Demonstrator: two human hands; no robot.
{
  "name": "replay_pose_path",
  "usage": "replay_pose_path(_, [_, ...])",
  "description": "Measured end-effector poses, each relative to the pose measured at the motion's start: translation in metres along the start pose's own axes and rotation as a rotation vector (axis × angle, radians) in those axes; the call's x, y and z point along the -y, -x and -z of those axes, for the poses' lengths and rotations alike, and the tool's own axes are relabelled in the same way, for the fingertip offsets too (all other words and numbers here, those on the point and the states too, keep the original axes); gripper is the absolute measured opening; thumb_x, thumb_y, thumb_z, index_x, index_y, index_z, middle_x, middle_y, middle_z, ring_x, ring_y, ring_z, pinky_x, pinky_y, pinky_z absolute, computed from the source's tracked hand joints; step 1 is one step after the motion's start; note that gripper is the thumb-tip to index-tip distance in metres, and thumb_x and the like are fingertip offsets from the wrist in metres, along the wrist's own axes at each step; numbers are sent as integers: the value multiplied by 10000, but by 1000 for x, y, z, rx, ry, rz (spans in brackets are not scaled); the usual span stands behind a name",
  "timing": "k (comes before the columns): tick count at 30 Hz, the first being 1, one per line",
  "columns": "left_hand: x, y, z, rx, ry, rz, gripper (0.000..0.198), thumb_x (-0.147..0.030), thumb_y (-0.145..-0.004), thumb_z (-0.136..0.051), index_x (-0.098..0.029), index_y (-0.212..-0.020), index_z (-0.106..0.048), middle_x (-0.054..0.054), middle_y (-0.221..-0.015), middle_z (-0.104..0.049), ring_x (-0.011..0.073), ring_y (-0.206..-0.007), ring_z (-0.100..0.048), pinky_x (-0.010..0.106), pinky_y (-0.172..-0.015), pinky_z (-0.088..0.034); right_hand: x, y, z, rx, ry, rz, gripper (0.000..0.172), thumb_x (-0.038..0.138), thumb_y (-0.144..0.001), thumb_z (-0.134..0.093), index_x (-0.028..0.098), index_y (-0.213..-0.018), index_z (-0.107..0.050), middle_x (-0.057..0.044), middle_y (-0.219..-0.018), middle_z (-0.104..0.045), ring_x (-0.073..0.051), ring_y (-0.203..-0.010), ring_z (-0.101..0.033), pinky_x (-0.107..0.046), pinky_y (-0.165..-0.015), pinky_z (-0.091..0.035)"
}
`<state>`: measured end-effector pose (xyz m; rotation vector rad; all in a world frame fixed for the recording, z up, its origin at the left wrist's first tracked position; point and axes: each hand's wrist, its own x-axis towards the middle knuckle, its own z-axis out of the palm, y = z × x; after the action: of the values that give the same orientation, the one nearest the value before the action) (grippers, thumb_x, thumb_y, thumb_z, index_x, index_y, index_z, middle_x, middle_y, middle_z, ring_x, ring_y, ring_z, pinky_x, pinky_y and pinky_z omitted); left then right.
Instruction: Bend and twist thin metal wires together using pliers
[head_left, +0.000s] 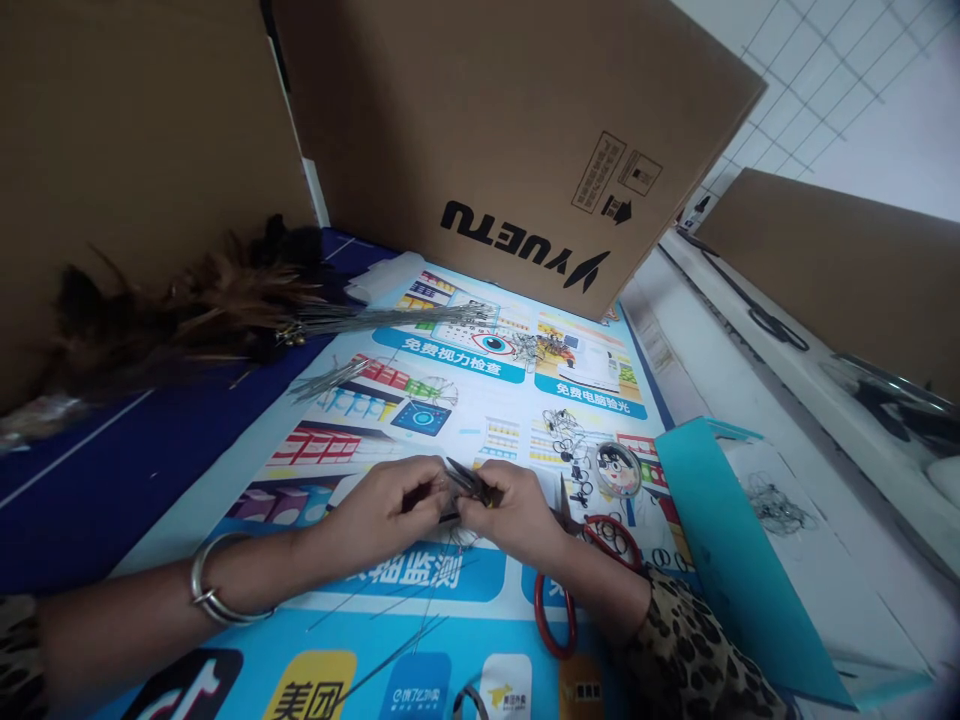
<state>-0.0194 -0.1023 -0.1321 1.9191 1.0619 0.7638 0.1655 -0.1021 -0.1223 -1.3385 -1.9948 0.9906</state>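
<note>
My left hand (405, 500) is closed in a pinch, apparently on a thin wire (442, 490); its exact shape is hard to make out. Close against it, my right hand (514, 505) is closed around a dark pointed tool (469, 482) that looks like small pliers, its tip toward the left fingers. My fingers hide most of the tool. Red-handled scissors (556, 615) lie under my right wrist, blades pointing up. Loose thin wires (394, 660) are on the printed sheet (300, 610) below my hands.
Brown feathers (217, 300) and a bundle of straight wires (382, 318) lie at left. Small dark wire loops (566, 430) and a round badge (619, 470) sit beyond my right hand. A large cardboard box (480, 130) stands behind; a teal flap (739, 550) rises at right.
</note>
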Motion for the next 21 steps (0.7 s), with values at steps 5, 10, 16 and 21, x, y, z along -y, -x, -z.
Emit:
replay_pose_path(5, [-3, -3, 2, 18, 7, -3, 232, -271, -847, -427, -156, -719, -582, 1, -657, -587, 132, -595, -504, 226, -547, -386, -1, 0, -1, 37, 31, 40, 140, 163, -676, -540, 183, -564, -459, 40, -579, -415, -101, -572, -420, -203, -533, -315])
replay_pose_path(10, [-1, -2, 2, -15, -79, -56, 229, -228, -845, -413, -162, -692, -571, -7, -637, -562, 120, -587, -489, 222, -552, -372, 0, 0, -2, 12, 55, 70, 140, 165, -687, -526, 185, -570, -450, 32, -576, -433, -107, -575, -435, -207, -537, -310])
replay_pose_path(16, [3, 1, 1, -65, -165, -75, 258, -210, -833, -422, -169, -580, -455, -30, -565, -442, 107, -548, -439, 223, -524, -314, 0, -1, -3, -22, 98, 47, 165, 176, -684, -545, 185, -556, -442, 29, -574, -442, -108, -573, -426, -211, -538, -310])
replay_pose_path(21, [3, -1, 4, -77, -75, -3, 287, -264, -863, -408, -171, -592, -435, -38, -575, -409, 111, -557, -420, 225, -518, -305, -2, 1, -2, 5, 64, 29, 177, 233, -728, -578, 181, -591, -477, 31, -597, -438, -105, -593, -425, -206, -547, -317])
